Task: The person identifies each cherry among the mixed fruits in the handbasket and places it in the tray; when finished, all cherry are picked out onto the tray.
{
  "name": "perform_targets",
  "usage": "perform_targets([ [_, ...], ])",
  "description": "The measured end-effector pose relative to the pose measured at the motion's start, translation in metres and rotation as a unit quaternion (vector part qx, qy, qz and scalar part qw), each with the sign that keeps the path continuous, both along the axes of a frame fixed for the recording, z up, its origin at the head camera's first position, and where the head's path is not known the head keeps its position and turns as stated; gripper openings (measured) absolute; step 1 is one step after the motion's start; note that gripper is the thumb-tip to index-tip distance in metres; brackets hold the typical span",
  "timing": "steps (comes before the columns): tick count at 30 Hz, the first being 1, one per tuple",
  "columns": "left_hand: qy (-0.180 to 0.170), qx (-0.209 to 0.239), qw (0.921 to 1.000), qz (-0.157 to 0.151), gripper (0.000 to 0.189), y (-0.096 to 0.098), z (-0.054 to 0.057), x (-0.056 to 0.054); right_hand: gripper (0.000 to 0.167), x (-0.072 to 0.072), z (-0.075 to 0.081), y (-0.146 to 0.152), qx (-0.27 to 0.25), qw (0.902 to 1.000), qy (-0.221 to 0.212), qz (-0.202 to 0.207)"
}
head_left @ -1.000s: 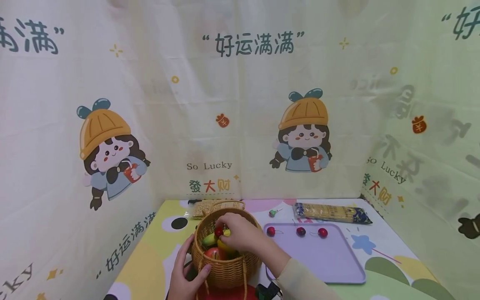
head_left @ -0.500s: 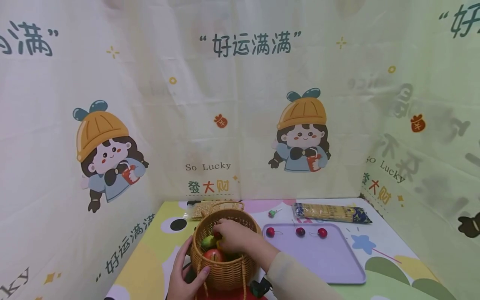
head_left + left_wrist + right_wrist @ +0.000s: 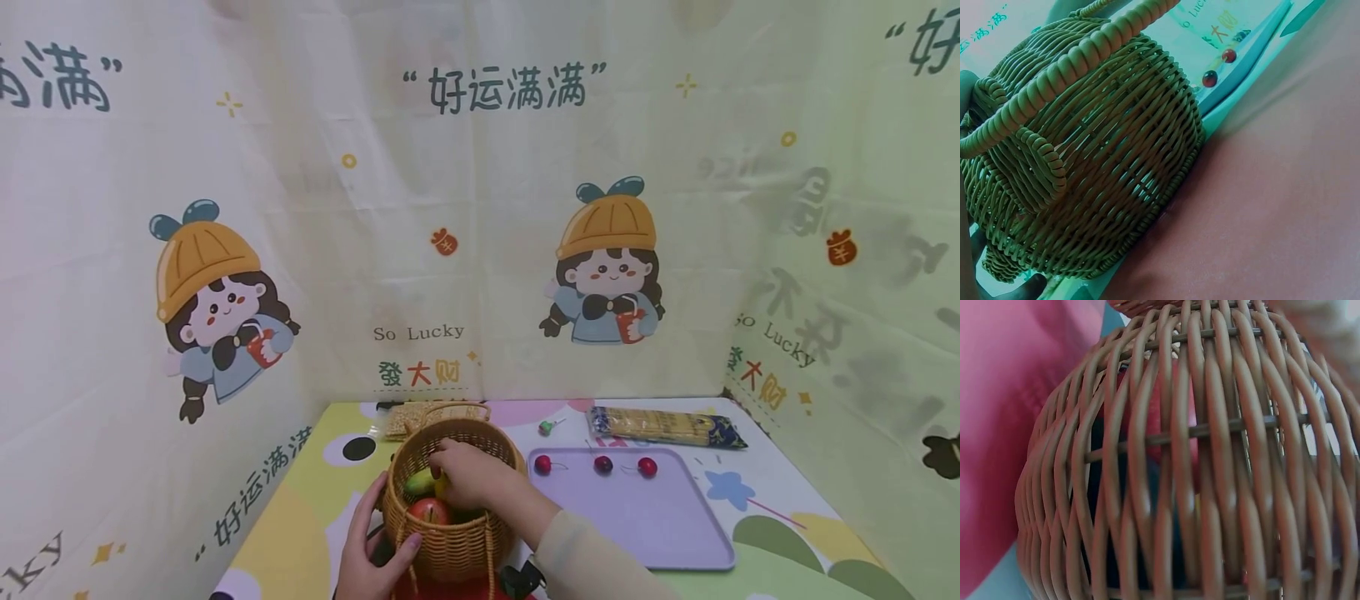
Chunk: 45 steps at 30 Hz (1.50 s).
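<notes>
A round wicker basket (image 3: 450, 546) stands in the middle of the head view. Inside it lie a red apple (image 3: 429, 510), a green fruit (image 3: 420, 482) and a bit of something yellow (image 3: 441, 485). My left hand (image 3: 371, 550) holds the basket's left side, thumb at the front and fingers round the wall. My right hand (image 3: 472, 475) reaches over the rim with its fingertips down among the fruit; I cannot tell whether a cherry is still between them. The basket's weave (image 3: 1129, 137) fills much of the left wrist view. Through the weave (image 3: 1216, 462), red shows in the right wrist view.
Right of the basket lies a lilac tray (image 3: 637, 525) with three cherries (image 3: 603, 465) along its far edge. Behind it are a long noodle-like packet (image 3: 663, 427) and a small green item (image 3: 545, 427). A bag of beige grains (image 3: 405, 418) lies behind the basket.
My right hand has lowered a red cherry into the basket, and the cherry no longer shows. My left hand keeps its place on the basket.
</notes>
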<state>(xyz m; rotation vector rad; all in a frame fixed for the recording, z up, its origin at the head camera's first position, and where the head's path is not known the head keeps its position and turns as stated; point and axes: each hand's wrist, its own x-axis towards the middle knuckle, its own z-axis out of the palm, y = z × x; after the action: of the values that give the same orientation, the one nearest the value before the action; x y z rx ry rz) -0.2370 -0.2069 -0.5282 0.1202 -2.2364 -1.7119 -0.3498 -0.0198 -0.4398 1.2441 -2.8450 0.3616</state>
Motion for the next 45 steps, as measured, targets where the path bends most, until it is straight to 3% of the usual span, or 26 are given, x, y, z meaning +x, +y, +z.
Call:
perform_targets([
  [12,-0.002,-0.003,1.0000,-0.006,0.092,0.001,0.000,-0.001,0.017,0.001,0.001,0.003,-0.032,0.9991,-0.003,-0.027],
  [21,-0.003,-0.010,0.9999,0.001,0.090,0.001,0.000,0.000,0.011,-0.001,0.005,0.004,-0.069,0.9959,0.050,-0.031],
  [25,-0.003,-0.016,0.9999,0.002,0.090,0.000,-0.001,0.000,0.011,-0.003,0.006,0.007,-0.126,0.9915,0.021,-0.022],
  [31,0.000,-0.009,0.9999,0.004,0.091,0.000,-0.002,0.001,0.014,0.002,0.009,0.015,-0.207,0.9774,-0.033,-0.022],
  [36,-0.007,-0.002,1.0000,0.000,0.091,-0.001,-0.002,0.000,0.015,0.011,0.015,0.021,-0.231,0.9709,-0.050,-0.036],
  [45,-0.009,0.000,0.9999,-0.007,0.092,-0.001,-0.001,0.000,0.020,0.033,0.034,0.040,-0.266,0.9620,-0.044,-0.040],
])
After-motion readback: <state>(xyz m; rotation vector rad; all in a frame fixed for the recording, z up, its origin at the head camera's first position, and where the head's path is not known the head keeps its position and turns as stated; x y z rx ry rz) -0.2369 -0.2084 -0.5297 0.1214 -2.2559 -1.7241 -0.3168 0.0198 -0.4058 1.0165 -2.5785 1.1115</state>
